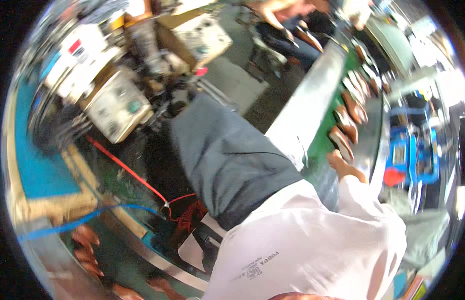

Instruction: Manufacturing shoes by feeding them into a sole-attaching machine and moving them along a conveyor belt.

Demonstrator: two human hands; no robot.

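Observation:
My right hand (337, 161) is at the near end of a brown leather shoe (341, 143), its fingers closed against it. That shoe is the nearest in a row on a green conveyor belt (315, 160) to my right. Right behind it lie more brown shoes (346, 124), close together. Motion smears the fingers somewhat. I cannot find my left hand in the picture; my white shirt (312, 245) and dark grey trousers (232, 160) fill the middle.
Machines with pale control boxes (117, 107) stand at the left, near a red hose (127, 167) and a blue hose (87, 217). More brown shoes (86, 245) lie lower left. A blue frame (415, 157) is beyond the belt. A co-worker (292, 35) sits at the far end, holding a shoe.

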